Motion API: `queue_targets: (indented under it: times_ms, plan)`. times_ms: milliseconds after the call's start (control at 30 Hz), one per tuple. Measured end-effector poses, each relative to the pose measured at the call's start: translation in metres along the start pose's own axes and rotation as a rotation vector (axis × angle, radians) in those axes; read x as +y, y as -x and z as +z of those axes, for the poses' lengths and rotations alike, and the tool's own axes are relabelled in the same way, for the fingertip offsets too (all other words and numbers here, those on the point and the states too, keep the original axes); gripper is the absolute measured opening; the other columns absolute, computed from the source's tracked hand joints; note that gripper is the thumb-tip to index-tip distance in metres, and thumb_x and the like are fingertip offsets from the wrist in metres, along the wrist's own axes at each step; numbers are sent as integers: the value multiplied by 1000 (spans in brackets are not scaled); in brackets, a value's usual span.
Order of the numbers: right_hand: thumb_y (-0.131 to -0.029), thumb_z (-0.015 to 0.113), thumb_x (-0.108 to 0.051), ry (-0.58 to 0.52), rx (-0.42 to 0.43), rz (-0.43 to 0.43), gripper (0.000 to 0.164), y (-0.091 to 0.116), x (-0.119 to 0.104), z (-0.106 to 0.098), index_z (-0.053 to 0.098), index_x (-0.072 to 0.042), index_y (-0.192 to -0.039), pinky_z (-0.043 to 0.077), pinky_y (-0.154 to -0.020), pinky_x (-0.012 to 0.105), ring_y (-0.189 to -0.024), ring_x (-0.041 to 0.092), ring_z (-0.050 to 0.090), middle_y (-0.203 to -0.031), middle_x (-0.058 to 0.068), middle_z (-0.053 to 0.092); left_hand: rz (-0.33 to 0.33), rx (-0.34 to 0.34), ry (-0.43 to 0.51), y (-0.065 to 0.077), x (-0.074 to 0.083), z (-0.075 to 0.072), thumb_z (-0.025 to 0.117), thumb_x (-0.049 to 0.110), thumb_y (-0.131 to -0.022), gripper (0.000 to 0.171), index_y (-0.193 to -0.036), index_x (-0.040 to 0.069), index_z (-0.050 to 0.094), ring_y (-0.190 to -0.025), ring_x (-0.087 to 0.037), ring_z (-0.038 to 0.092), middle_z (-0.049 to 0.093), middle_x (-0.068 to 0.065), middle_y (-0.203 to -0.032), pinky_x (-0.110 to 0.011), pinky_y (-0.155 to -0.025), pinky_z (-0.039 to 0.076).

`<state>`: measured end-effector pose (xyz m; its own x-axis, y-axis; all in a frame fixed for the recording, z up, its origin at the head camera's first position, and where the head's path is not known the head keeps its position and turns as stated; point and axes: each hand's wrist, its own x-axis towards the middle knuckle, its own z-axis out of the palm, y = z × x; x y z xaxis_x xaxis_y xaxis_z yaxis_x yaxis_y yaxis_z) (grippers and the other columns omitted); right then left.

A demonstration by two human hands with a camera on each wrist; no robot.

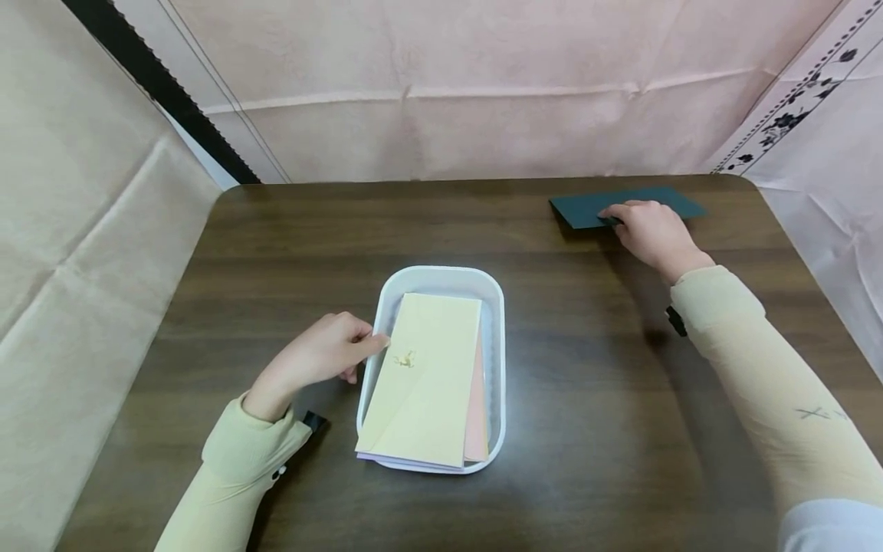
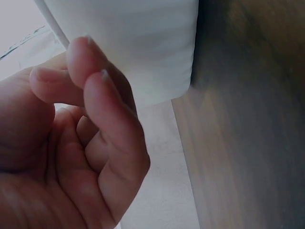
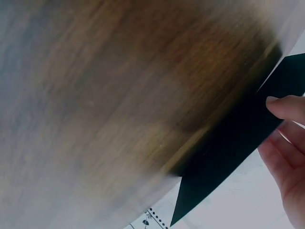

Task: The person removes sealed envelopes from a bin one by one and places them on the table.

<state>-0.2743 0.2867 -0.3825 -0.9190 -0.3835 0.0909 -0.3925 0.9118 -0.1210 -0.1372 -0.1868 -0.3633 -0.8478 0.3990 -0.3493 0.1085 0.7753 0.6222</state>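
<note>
In the head view my left hand (image 1: 324,353) is at the left side of a white plastic basket (image 1: 498,360). Its thumb reaches over the rim while the other fingers curl outside; the left wrist view shows the fingertips (image 2: 86,52) right at the basket's wall. Inside lies a stack with a pale yellow paper piece (image 1: 431,391) on top, bearing a small gold mark. A pink paper piece (image 1: 476,429) and a lilac edge show underneath. At the far right, my right hand (image 1: 651,230) pinches a flat dark green paper (image 1: 579,211) by its near edge, thumb on one face, fingers behind.
The basket stands on a dark brown wooden table (image 1: 290,230) with rounded far corners. Pale cloth (image 1: 483,130) hangs behind the table's far edge, and more cloth covers both sides. The green paper is close to the far right corner.
</note>
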Motion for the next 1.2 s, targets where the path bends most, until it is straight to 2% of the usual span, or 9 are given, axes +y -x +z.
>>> queue_targets:
  times_ms: [200,467,733,1067,1200]
  plan:
    - [-89,54,-1,-9,-50,7,40,-1,1,6,58,-3,-129,44,-59,41,-85,35,59,-123,25,56,12,4,-8,2,0,-1,57,30,-92,39,-64,3,54,-50,-23,58,52,-3,-50,-28,-46,38]
    - [-89,55,-1,-36,-122,-37,42,-1,4,7,56,0,-131,46,-79,51,-106,43,53,-125,27,53,0,2,-6,3,3,0,59,29,-91,37,-64,4,56,-50,-24,58,52,-3,-51,-28,-46,37]
    - [-88,57,-1,-30,-110,-58,42,-3,3,8,57,1,-130,47,-79,49,-102,40,56,-121,25,55,-13,-1,2,3,3,-1,60,27,-91,35,-66,3,58,-49,-23,57,51,-3,-51,-28,-45,38]
    - [-89,56,-1,-33,-160,-49,44,-1,1,6,53,2,-133,47,-80,50,-105,41,54,-124,27,51,-7,-3,8,3,2,-1,60,27,-91,36,-65,3,57,-49,-23,57,51,-3,-51,-28,-45,37]
    - [-89,55,-1,-33,-154,-58,41,-1,1,8,55,3,-131,47,-80,49,-103,40,55,-122,27,52,-13,-5,8,3,1,-2,61,28,-90,35,-65,4,58,-49,-24,57,50,-4,-51,-28,-45,38]
